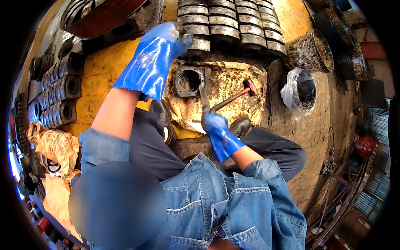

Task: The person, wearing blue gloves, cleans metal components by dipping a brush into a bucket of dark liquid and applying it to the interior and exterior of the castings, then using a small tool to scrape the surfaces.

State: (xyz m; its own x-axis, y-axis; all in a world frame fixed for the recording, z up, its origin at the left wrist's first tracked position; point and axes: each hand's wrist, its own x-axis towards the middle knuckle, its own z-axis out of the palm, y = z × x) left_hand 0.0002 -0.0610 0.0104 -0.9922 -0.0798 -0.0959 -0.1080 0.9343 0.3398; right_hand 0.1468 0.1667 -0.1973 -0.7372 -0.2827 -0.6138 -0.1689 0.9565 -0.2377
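My left hand (177, 37), in a long blue rubber glove with dark, greasy fingertips, is at the front left corner of the stacked metal parts (223, 21). Its fingers are curled; what they hold, if anything, is hidden. My right hand (216, 121), gloved alike, is closed around a flat metal bar (204, 98) whose tip reaches the edge of a square metal block with a round bore (189, 81). That block sits on a stained, greasy sheet (233, 106). A hammer with a red head (250, 88) lies on the sheet, its handle ending beside my right hand.
To the right stand a grimy bucket (310, 51) and a container lined with clear plastic (303, 89). More ringed metal parts (62, 91) are stacked at the left, above brown paper bags (58, 150). My shoes flank the sheet's near edge. A metal rack (346, 204) is at the lower right.
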